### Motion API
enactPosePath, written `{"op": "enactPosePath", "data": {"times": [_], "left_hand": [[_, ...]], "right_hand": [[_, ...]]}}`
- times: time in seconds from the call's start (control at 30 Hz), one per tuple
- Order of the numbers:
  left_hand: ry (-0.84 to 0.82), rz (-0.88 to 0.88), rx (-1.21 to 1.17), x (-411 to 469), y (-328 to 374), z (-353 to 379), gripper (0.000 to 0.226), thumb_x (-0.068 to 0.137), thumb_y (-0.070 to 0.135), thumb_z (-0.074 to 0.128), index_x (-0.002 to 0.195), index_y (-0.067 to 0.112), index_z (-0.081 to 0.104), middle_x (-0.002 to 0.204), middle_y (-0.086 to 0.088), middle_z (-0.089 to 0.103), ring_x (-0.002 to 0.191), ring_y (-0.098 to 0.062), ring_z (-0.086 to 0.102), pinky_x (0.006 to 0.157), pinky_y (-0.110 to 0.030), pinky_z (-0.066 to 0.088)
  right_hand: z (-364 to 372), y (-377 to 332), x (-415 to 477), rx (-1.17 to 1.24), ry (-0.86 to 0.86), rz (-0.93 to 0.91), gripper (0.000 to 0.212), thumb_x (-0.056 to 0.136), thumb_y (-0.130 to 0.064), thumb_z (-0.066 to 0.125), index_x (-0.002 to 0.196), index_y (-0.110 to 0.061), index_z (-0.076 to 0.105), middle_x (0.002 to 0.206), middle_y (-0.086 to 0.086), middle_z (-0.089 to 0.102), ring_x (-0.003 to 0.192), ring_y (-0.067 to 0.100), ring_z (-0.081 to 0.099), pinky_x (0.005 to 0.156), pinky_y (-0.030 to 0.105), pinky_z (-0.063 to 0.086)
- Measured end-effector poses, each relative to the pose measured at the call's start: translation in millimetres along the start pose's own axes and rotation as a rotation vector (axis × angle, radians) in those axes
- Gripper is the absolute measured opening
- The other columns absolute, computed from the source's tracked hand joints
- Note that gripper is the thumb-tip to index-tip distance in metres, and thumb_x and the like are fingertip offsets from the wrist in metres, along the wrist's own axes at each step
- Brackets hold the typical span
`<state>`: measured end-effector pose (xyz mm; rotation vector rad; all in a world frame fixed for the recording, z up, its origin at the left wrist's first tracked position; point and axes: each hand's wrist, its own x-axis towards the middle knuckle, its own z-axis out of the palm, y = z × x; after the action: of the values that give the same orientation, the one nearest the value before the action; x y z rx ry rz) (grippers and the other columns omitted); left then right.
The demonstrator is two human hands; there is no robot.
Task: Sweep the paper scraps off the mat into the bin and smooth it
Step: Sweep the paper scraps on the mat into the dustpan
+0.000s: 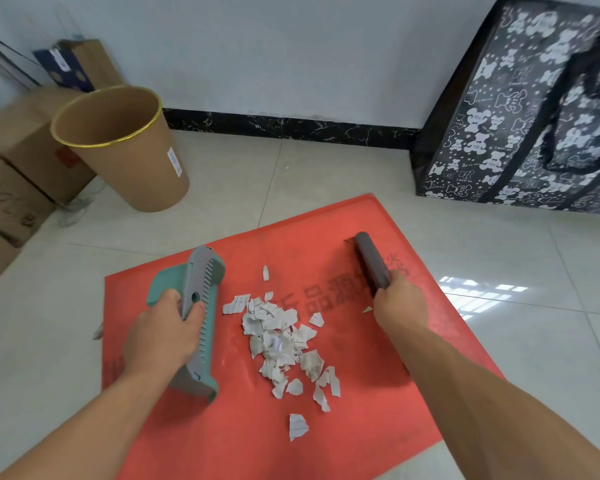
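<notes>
White paper scraps [281,341] heaped mid red mat [243,438]; empty brown bin [125,147] stands beyond.

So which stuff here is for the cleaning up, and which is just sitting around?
For the job:
red mat
paper scraps
dustpan in the left hand
brush in the right hand
brown bin

Just lying about:
cardboard boxes
black bear-print bag

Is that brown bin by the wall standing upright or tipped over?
Tilted, not fully upright. The bin leans left against the cardboard boxes, its open mouth angled toward the camera. The visible part of its inside looks empty.
</notes>
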<state>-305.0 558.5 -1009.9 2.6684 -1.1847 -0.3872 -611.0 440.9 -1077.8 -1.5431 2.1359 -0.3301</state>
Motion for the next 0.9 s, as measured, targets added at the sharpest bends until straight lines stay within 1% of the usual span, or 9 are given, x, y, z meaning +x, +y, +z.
{"op": "enactPosePath", "data": {"times": [0.1, 0.2, 0.3, 0.4, 0.53, 0.67, 0.77, 0.83, 0.9], "left_hand": [[-0.008, 0.013, 0.020, -1.6, 3.5, 0.1, 0.036, 0.092, 0.047, 0.051, 0.075, 0.017, 0.042, 0.075, -0.009, 0.056, 0.071, -0.031, 0.047, 0.060, -0.034, 0.036], [-0.013, 0.031, 0.020, -2.1, 5.6, 0.3, 0.037, 0.092, 0.047, 0.052, 0.074, 0.017, 0.039, 0.072, -0.009, 0.056, 0.070, -0.031, 0.049, 0.058, -0.034, 0.036], [-0.012, 0.043, 0.012, -2.3, 5.4, 0.7, 0.038, 0.092, 0.045, 0.053, 0.072, 0.017, 0.038, 0.069, -0.007, 0.053, 0.068, -0.031, 0.048, 0.057, -0.034, 0.034], [-0.009, 0.043, 0.003, -1.7, 5.5, 0.4, 0.037, 0.092, 0.044, 0.053, 0.072, 0.016, 0.039, 0.068, -0.007, 0.053, 0.068, -0.031, 0.047, 0.058, -0.034, 0.034], [-0.013, 0.048, -0.004, -0.4, 3.0, 1.0, 0.038, 0.092, 0.044, 0.054, 0.071, 0.016, 0.037, 0.067, -0.006, 0.052, 0.067, -0.031, 0.048, 0.056, -0.034, 0.033], [-0.013, 0.048, 0.003, 0.5, 0.8, 3.0, 0.038, 0.092, 0.046, 0.053, 0.073, 0.016, 0.039, 0.073, -0.010, 0.057, 0.069, -0.032, 0.050, 0.057, -0.035, 0.036], [-0.018, 0.052, 0.011, -1.1, 2.2, 3.8, 0.034, 0.092, 0.046, 0.052, 0.078, 0.016, 0.042, 0.077, -0.012, 0.059, 0.072, -0.033, 0.052, 0.058, -0.035, 0.038], [-0.019, 0.057, 0.017, -2.7, 4.9, 4.4, 0.033, 0.092, 0.045, 0.051, 0.081, 0.015, 0.044, 0.078, -0.012, 0.060, 0.073, -0.033, 0.054, 0.059, -0.035, 0.039], [-0.019, 0.063, 0.030, -4.8, 8.0, 5.0, 0.032, 0.092, 0.045, 0.051, 0.084, 0.014, 0.045, 0.079, -0.011, 0.060, 0.072, -0.033, 0.054, 0.059, -0.035, 0.039]], "right_hand": [[3.0, 5.0, -3.8, 0.014, -0.061, 0.005, 0.023, 0.085, -0.012, 0.054, 0.108, -0.009, 0.057, 0.099, 0.020, 0.064, 0.093, 0.040, 0.060, 0.071, 0.036, 0.044], [14.8, -9.7, -15.8, 0.045, -0.104, -0.049, 0.022, 0.086, -0.014, 0.055, 0.108, -0.009, 0.058, 0.100, 0.019, 0.065, 0.094, 0.038, 0.061, 0.069, 0.032, 0.039], [30.1, -31.0, -31.8, 0.093, -0.175, -0.134, 0.021, 0.085, -0.014, 0.055, 0.105, -0.012, 0.060, 0.097, 0.014, 0.067, 0.088, 0.032, 0.060, 0.066, 0.028, 0.035], [41.3, -46.2, -45.3, 0.143, -0.236, -0.208, 0.021, 0.085, -0.020, 0.056, 0.104, -0.015, 0.063, 0.096, 0.010, 0.068, 0.087, 0.029, 0.060, 0.066, 0.027, 0.033], [38.3, -49.8, -44.9, 0.170, -0.152, -0.201, 0.021, 0.087, -0.020, 0.054, 0.104, -0.011, 0.061, 0.092, 0.011, 0.067, 0.087, 0.033, 0.061, 0.065, 0.029, 0.035], [20.0, -35.9, -32.1, 0.113, -0.042, -0.154, 0.022, 0.087, -0.017, 0.053, 0.107, -0.011, 0.059, 0.092, 0.015, 0.066, 0.087, 0.035, 0.062, 0.066, 0.032, 0.040], [11.8, -22.6, -26.3, 0.004, -0.064, -0.113, 0.020, 0.087, -0.016, 0.051, 0.105, -0.009, 0.058, 0.094, 0.016, 0.064, 0.081, 0.033, 0.056, 0.064, 0.033, 0.039], [12.9, -16.9, -29.0, -0.061, -0.091, -0.126, 0.022, 0.087, -0.015, 0.050, 0.106, -0.007, 0.058, 0.097, 0.018, 0.064, 0.086, 0.036, 0.058, 0.066, 0.035, 0.042], [18.6, -15.2, -35.9, -0.078, -0.129, -0.156, 0.022, 0.089, -0.016, 0.050, 0.107, -0.006, 0.056, 0.099, 0.019, 0.064, 0.091, 0.039, 0.060, 0.065, 0.036, 0.040]]}}
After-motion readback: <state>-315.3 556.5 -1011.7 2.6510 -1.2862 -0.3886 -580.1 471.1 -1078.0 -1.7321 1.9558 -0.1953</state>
